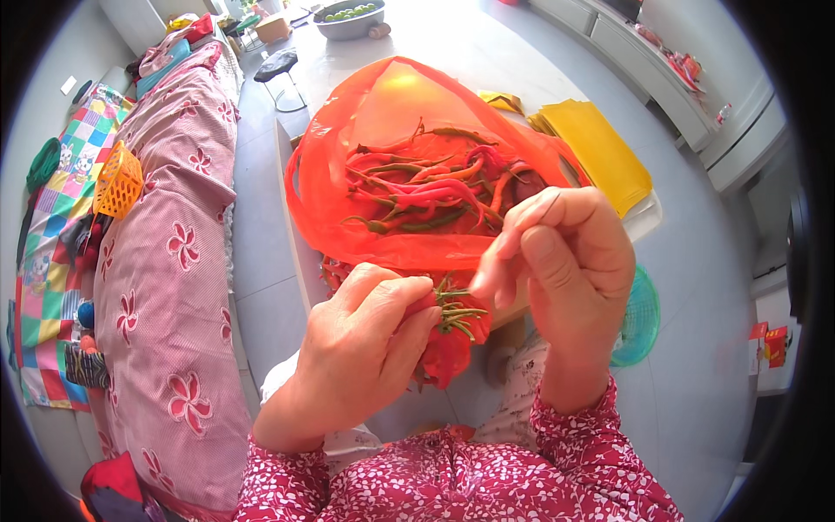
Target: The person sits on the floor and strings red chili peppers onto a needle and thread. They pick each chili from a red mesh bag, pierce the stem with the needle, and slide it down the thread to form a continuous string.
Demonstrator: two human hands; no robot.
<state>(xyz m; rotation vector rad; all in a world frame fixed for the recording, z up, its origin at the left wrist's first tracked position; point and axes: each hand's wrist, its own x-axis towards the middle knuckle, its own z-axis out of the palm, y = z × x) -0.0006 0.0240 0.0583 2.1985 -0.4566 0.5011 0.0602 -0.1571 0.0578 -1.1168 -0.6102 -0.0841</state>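
Observation:
My left hand [365, 352] pinches a red chili pepper [416, 314] beside a cluster of green stems [458, 314]. More red peppers [445, 355] hang below these stems. To the right, my right hand [566, 261] is raised with its fingers curled and thumb bent in. A thin dark needle-like thing [552, 205] shows at its index finger; whether a thread runs from it is too fine to see. Just beyond both hands, a red plastic bag [326, 169] gapes open around a heap of long red and greenish chili peppers [417, 189].
The bag rests on a white table [443, 49] with folded yellow sheets [597, 153] at its right. A teal plastic basket [638, 320] stands on the floor. Leftward runs a sofa with a pink flowered cover [176, 313]. A stool [277, 68] and a grey basin [349, 26] are farther off.

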